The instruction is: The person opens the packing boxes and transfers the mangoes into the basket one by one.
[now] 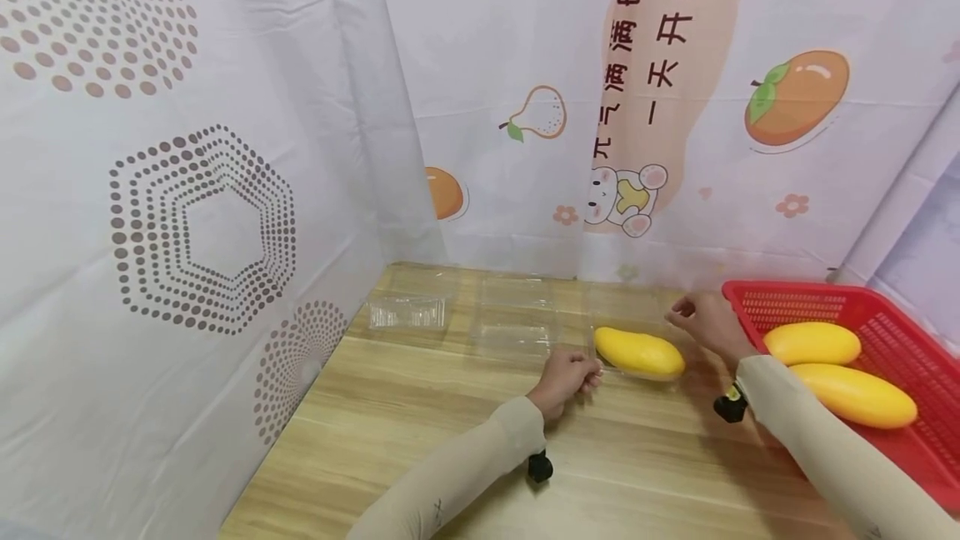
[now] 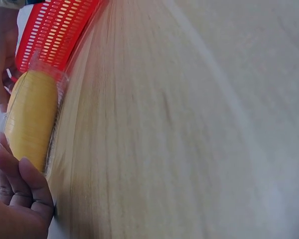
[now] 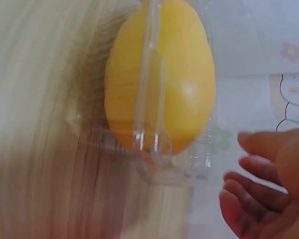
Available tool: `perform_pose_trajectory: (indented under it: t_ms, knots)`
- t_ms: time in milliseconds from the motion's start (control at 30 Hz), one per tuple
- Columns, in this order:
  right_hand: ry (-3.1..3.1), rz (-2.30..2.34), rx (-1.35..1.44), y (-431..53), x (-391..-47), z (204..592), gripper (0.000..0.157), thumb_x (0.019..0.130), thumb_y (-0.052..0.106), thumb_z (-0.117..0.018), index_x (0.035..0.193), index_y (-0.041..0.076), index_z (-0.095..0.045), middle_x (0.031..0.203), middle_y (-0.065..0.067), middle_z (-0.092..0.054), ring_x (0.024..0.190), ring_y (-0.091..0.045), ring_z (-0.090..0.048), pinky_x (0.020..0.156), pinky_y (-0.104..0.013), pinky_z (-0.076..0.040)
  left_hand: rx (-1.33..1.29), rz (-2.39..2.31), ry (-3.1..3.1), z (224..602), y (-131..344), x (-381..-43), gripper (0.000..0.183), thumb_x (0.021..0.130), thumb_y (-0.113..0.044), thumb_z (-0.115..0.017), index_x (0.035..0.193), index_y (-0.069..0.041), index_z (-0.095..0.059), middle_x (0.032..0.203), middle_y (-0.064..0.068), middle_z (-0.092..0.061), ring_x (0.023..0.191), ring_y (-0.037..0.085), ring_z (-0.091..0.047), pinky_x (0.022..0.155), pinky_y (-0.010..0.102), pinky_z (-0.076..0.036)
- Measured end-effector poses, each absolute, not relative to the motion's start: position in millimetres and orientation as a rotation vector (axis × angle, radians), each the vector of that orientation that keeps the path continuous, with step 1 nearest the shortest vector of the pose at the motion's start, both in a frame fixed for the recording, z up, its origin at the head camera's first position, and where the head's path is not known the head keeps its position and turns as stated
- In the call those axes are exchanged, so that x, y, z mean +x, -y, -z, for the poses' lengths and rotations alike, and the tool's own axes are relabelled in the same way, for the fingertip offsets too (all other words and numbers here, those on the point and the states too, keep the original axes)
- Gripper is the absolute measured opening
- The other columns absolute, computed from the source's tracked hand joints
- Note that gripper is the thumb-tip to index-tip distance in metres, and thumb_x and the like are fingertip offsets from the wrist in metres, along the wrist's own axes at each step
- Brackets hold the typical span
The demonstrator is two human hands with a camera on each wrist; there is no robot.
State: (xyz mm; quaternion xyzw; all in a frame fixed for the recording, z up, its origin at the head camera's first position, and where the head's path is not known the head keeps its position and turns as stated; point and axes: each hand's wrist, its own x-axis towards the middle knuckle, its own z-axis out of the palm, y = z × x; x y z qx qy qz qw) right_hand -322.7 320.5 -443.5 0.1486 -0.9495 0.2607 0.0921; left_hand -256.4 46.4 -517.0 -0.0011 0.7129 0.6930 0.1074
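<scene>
A yellow mango (image 1: 639, 353) lies in a clear plastic clamshell box (image 3: 199, 162) on the wooden table. In the right wrist view, clear plastic shows on both sides of the mango, with two rims close together; whether the box is fastened I cannot tell. My left hand (image 1: 567, 379) is at the box's near left corner, its fingers loosely bent; the left wrist view shows its fingertips (image 2: 27, 167) by the box end. Beyond the box's right end, my right hand (image 1: 708, 322) hovers with relaxed fingers, apart from the plastic and holding nothing.
Two clear boxes, one in the middle (image 1: 516, 333) and one farther left (image 1: 407, 313), stand along the back of the table (image 1: 420, 415). At the right, a red basket (image 1: 900, 340) holds two yellow mangoes (image 1: 855, 395). Printed curtains (image 1: 487, 223) hang behind and at the sides.
</scene>
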Motion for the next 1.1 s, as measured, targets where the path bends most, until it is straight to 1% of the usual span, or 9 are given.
perform_pose_trajectory:
  t_ms: [167,267,367,433,500,567,733,867,1100]
  knots:
    - [2.864,-0.774,0.669,-317,-317,439,0.030,0.092,0.020,-0.079,0.105,-0.006,-0.072,0.093,-0.012,-0.072,0.082,-0.026,-0.067,0.073,-0.042,-0.057,-0.003,-2.063,-2.088,517,-46,-258,0.019,0.097,-0.011,-0.069,0.087,0.004,-0.075,0.075,0.010,-0.071,0.058,0.009,-0.056,0.052,0.018,-0.046]
    - [2.942,-0.740,0.734,-312,-312,438,0.044,0.091,0.031,-0.081,0.113,-0.006,-0.070,0.101,-0.014,-0.072,0.084,-0.023,-0.066,0.074,-0.041,-0.057,-0.002,-2.069,-2.083,520,-46,-258,0.019,0.097,-0.010,-0.068,0.087,0.004,-0.075,0.076,0.009,-0.071,0.059,0.009,-0.057,0.054,0.018,-0.047]
    - [3.034,-0.674,0.755,-305,-306,437,0.062,0.088,0.045,-0.081,0.121,-0.005,-0.068,0.108,-0.018,-0.071,0.090,-0.027,-0.066,0.079,-0.046,-0.058,0.001,-2.067,-2.083,523,-46,-258,0.019,0.097,-0.010,-0.067,0.087,0.004,-0.075,0.076,0.008,-0.070,0.060,0.009,-0.059,0.054,0.019,-0.049]
    - [3.073,-0.606,0.784,-301,-303,436,0.069,0.084,0.050,-0.083,0.122,-0.005,-0.067,0.110,-0.019,-0.070,0.094,-0.031,-0.066,0.083,-0.050,-0.058,0.003,-2.063,-2.086,523,-46,-258,0.019,0.097,-0.010,-0.066,0.086,0.003,-0.075,0.075,0.007,-0.070,0.060,0.009,-0.059,0.055,0.019,-0.050]
    - [3.089,-0.573,0.823,-298,-300,435,0.069,0.081,0.047,-0.086,0.121,-0.006,-0.068,0.109,-0.018,-0.071,0.096,-0.034,-0.065,0.085,-0.053,-0.057,0.007,-2.053,-2.093,523,-46,-258,0.019,0.097,-0.011,-0.066,0.086,0.002,-0.075,0.074,0.006,-0.070,0.060,0.009,-0.059,0.055,0.019,-0.050]
    - [3.087,-0.530,0.861,-296,-298,436,0.067,0.078,0.044,-0.089,0.118,-0.006,-0.070,0.106,-0.014,-0.071,0.095,-0.032,-0.065,0.085,-0.052,-0.056,0.011,-2.045,-2.093,522,-46,-258,0.019,0.097,-0.012,-0.067,0.086,0.002,-0.075,0.073,0.005,-0.070,0.060,0.009,-0.059,0.055,0.019,-0.051]
    - [3.068,-0.453,0.890,-293,-295,438,0.064,0.075,0.040,-0.092,0.115,-0.005,-0.071,0.100,-0.009,-0.070,0.087,-0.023,-0.061,0.078,-0.042,-0.055,0.023,-2.027,-2.082,521,-47,-258,0.020,0.097,-0.012,-0.067,0.087,0.003,-0.074,0.071,0.004,-0.070,0.059,0.009,-0.058,0.055,0.020,-0.051]
    - [3.083,-0.429,0.876,-290,-295,439,0.067,0.075,0.041,-0.092,0.116,-0.007,-0.070,0.101,-0.009,-0.069,0.084,-0.021,-0.057,0.075,-0.038,-0.051,0.035,-2.011,-2.084,520,-48,-258,0.021,0.098,-0.013,-0.066,0.087,0.002,-0.074,0.071,0.004,-0.070,0.059,0.009,-0.058,0.055,0.020,-0.050]
    - [3.155,-0.485,0.794,-289,-292,434,0.069,0.076,0.040,-0.092,0.116,-0.008,-0.063,0.103,-0.014,-0.067,0.085,-0.025,-0.057,0.080,-0.042,-0.053,0.078,-2.030,-2.045,520,-48,-258,0.023,0.100,-0.014,-0.065,0.089,0.004,-0.074,0.073,0.005,-0.070,0.060,0.008,-0.058,0.056,0.019,-0.050]
